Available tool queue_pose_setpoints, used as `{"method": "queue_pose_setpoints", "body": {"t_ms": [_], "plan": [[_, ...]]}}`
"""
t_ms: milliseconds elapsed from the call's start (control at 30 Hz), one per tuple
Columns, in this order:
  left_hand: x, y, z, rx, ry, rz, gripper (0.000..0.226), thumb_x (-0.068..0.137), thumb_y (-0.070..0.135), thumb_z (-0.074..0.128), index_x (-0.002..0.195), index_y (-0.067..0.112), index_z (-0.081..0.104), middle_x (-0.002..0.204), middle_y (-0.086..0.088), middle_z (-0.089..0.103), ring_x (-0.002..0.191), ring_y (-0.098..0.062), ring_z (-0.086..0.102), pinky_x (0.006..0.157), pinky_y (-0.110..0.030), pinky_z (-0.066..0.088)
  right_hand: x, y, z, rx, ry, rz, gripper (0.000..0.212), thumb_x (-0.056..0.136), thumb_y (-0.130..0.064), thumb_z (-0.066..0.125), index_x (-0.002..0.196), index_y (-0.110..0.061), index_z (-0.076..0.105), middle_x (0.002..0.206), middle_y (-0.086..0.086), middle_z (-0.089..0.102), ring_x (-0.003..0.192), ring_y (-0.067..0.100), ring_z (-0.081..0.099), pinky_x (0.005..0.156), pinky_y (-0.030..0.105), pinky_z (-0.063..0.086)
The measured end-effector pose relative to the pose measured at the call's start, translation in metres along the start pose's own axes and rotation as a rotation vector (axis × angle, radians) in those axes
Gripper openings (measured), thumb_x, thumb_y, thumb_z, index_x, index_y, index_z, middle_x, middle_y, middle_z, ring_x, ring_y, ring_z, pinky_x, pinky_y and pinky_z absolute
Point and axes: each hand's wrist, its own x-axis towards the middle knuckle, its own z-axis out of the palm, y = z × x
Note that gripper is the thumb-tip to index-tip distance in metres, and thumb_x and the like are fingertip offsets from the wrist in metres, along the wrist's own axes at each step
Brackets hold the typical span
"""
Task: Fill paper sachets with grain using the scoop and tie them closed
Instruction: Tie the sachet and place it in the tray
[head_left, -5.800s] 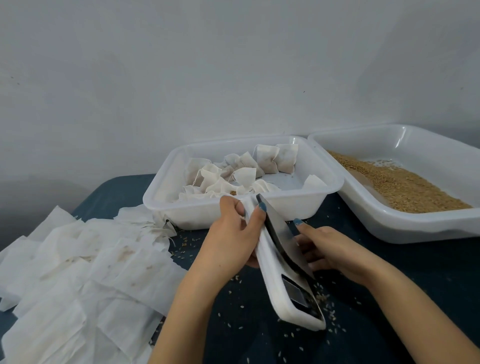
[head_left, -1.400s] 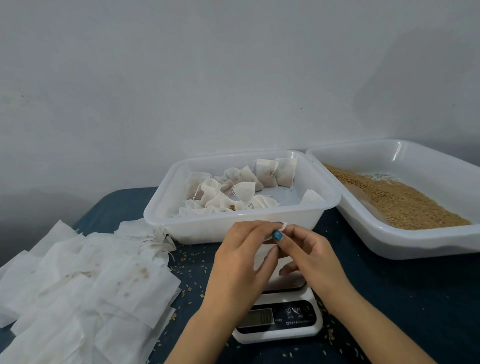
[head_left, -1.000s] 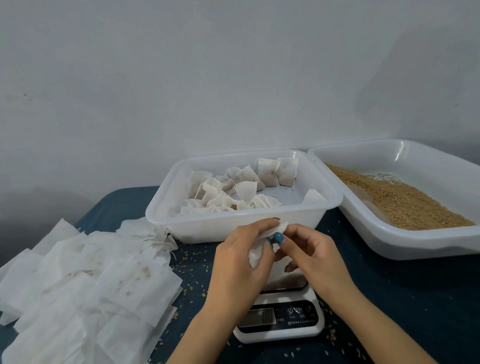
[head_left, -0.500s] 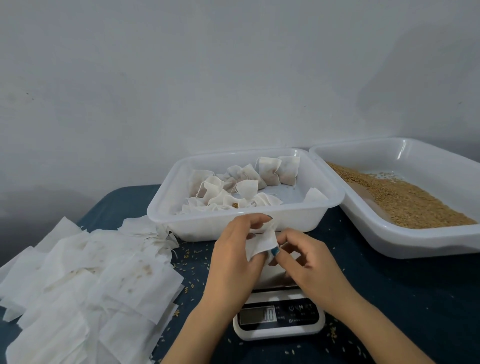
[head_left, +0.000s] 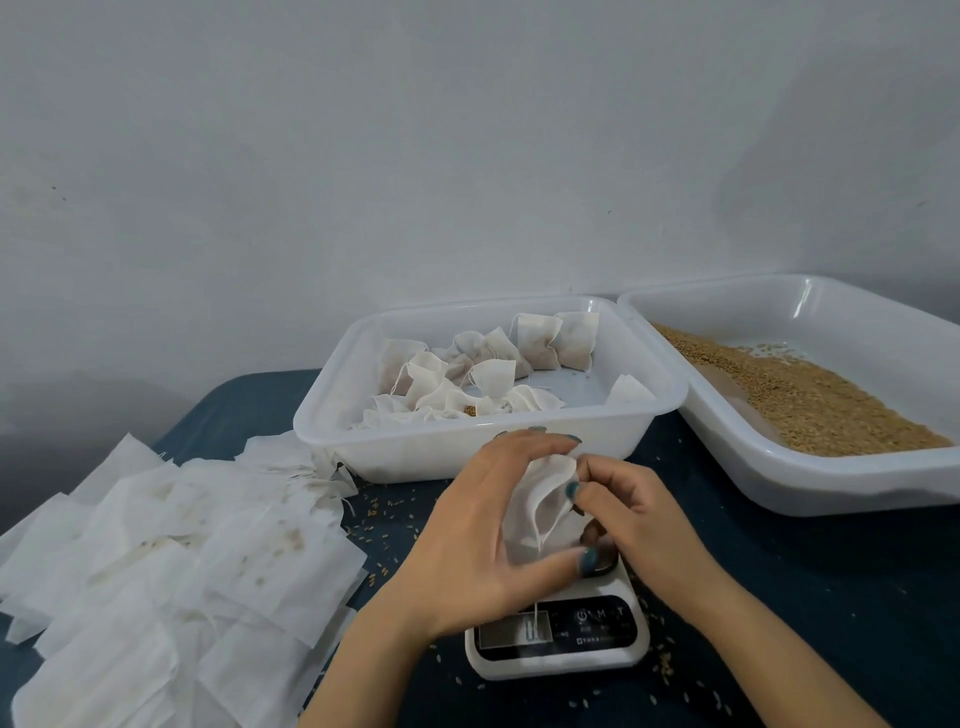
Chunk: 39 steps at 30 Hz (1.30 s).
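Small white paper sachet (head_left: 540, 499), limp, mouth open, pinched between left grip (head_left: 467, 530) and right grip (head_left: 634, 514). Filled, tied white sachets (head_left: 488, 374) heaped in middle white plastic tray (head_left: 467, 441). Flat empty sachets (head_left: 182, 545) piled on counter (head_left: 831, 597), left. Golden-brown grain (head_left: 800, 400) spread in right tray (head_left: 831, 488).

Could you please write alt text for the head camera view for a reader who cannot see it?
Two hands hold a paper sachet above a small scale: the left hand grips it, the right hand pinches its edge. Behind stand a tray of filled sachets and a tray of grain; flat sachets lie piled at left.
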Motion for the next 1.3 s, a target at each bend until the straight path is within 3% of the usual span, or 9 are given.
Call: {"method": "queue_pose_setpoints", "body": {"t_ms": [133,233,300,367,533,767,967,1133,1300], "plan": [[-0.001,-0.005,0.004,0.147,-0.015,0.008,0.064,0.073,0.031,0.077,0.132,0.025,0.052,0.127,0.018,0.054,0.123,-0.004,0.049,0.099,-0.013,0.036,0.001,-0.001,-0.001,0.07,-0.015,0.023,0.028,0.08,-0.021,0.05,0.081,0.0,0.068,0.067,0.014,0.057,0.062,0.024,0.051,0.056,0.029,0.046],[-0.001,-0.007,0.004,0.198,0.009,-0.037,0.051,0.074,0.045,0.064,0.12,0.024,0.056,0.113,0.017,0.057,0.106,0.0,0.052,0.087,-0.008,0.035,0.001,0.0,-0.002,0.071,-0.037,0.0,0.032,0.081,-0.02,0.048,0.09,-0.003,0.074,0.088,0.032,0.063,0.074,0.039,0.055,0.069,0.045,0.045],[-0.002,-0.011,0.003,0.189,0.02,-0.081,0.044,0.073,0.051,0.059,0.112,0.031,0.053,0.106,0.019,0.057,0.097,0.0,0.053,0.078,-0.007,0.036,0.002,0.001,-0.002,0.053,-0.027,0.002,0.027,0.079,-0.026,0.051,0.08,-0.007,0.07,0.08,0.025,0.063,0.071,0.042,0.05,0.067,0.043,0.046],[-0.002,-0.015,0.002,0.177,0.009,-0.139,0.037,0.072,0.051,0.057,0.105,0.038,0.046,0.1,0.02,0.057,0.091,0.0,0.054,0.07,-0.01,0.036,0.002,0.003,-0.002,-0.001,0.024,-0.033,0.017,0.078,-0.028,0.054,0.07,-0.015,0.06,0.07,0.002,0.059,0.063,0.026,0.05,0.057,0.033,0.046],[-0.001,-0.022,0.001,0.175,0.061,-0.241,0.031,0.072,0.06,0.047,0.096,0.039,0.042,0.094,0.019,0.056,0.085,-0.002,0.053,0.064,-0.017,0.038,-0.004,0.002,-0.003,-0.418,0.265,-0.446,0.018,0.078,-0.021,0.057,0.096,-0.023,0.058,0.099,-0.013,0.057,0.081,0.014,0.06,0.057,0.025,0.05],[-0.001,-0.021,-0.001,0.161,0.049,-0.207,0.036,0.072,0.056,0.046,0.098,0.032,0.046,0.093,0.015,0.056,0.084,-0.003,0.052,0.065,-0.017,0.037,-0.008,0.008,0.004,-0.657,0.124,-0.674,0.029,0.079,-0.02,0.069,0.109,-0.019,0.067,0.116,-0.016,0.058,0.082,0.001,0.057,0.062,0.011,0.044],[0.001,-0.017,0.002,0.166,-0.022,-0.158,0.023,0.075,0.044,0.056,0.09,0.03,0.046,0.084,0.015,0.048,0.077,-0.005,0.048,0.063,-0.02,0.034,-0.006,0.012,0.001,-0.778,0.175,-0.737,0.025,0.096,-0.035,0.059,0.097,-0.013,0.073,0.098,-0.005,0.069,0.087,-0.012,0.042,0.076,0.005,0.039],[0.002,-0.018,-0.002,0.114,-0.031,-0.175,0.027,0.084,0.047,0.066,0.1,0.026,0.059,0.09,0.012,0.061,0.082,-0.007,0.057,0.071,-0.03,0.047,-0.003,0.012,-0.003,-0.769,0.227,-0.792,0.028,0.099,-0.031,0.056,0.1,-0.009,0.075,0.087,-0.002,0.068,0.077,0.004,0.056,0.066,0.018,0.048],[0.002,-0.021,-0.003,0.081,-0.047,-0.19,0.025,0.086,0.049,0.067,0.098,0.028,0.06,0.086,0.011,0.064,0.079,-0.007,0.059,0.069,-0.033,0.049,-0.003,0.011,-0.003,-0.765,0.233,-0.771,0.029,0.1,-0.03,0.055,0.102,-0.008,0.074,0.086,-0.003,0.066,0.08,-0.007,0.045,0.072,0.009,0.038]]}}
